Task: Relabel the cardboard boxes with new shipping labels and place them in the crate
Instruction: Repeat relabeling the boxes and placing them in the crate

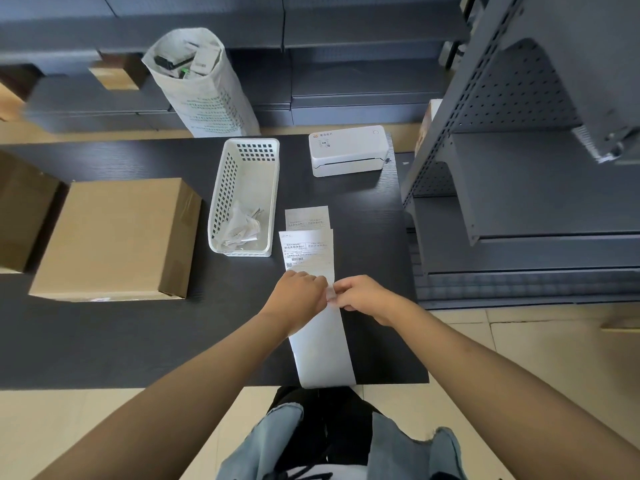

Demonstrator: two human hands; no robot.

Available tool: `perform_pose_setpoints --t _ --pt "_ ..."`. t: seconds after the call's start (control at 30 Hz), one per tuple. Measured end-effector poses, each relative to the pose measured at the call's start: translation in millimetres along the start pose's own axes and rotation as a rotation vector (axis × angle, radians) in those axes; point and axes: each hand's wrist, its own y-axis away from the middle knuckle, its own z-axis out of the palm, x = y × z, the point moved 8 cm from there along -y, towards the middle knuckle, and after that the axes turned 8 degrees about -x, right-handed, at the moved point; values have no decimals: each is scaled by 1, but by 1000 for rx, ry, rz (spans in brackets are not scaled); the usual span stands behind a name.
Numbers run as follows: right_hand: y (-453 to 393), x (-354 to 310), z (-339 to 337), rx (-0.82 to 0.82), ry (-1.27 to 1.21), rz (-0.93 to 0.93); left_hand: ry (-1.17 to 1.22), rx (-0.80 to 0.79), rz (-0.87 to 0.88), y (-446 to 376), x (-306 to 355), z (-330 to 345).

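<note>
Pinching label strip [313, 258] between left hand [300, 295], right hand [363, 296]

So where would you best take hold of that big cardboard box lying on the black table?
By its two short sides, one hand each, coming from above: the cardboard box lies flat and wide on the table, too broad for one hand's fingers, and both sides look free.

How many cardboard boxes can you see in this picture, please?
3. One large box lies on the black table left of the white basket; another sits at the left edge, partly cropped; a third rests on the shelving behind. Others may be hidden.
</note>
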Motion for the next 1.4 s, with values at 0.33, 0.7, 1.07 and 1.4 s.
perform_pose_setpoints --t 0.33,0.7,1.07,1.4 --pt "-1 16 0 -12 65 101 350 55 -266 6 -28 -7" --pt "11 61 16 -81 277 310 622 256 -527 22 -63 -22" --pt "23 79 25 -104 469 371 704 475 -613 51 -89 -51" --pt "45 67 38 71 876 406 720 460 -528 81 -88 -37"
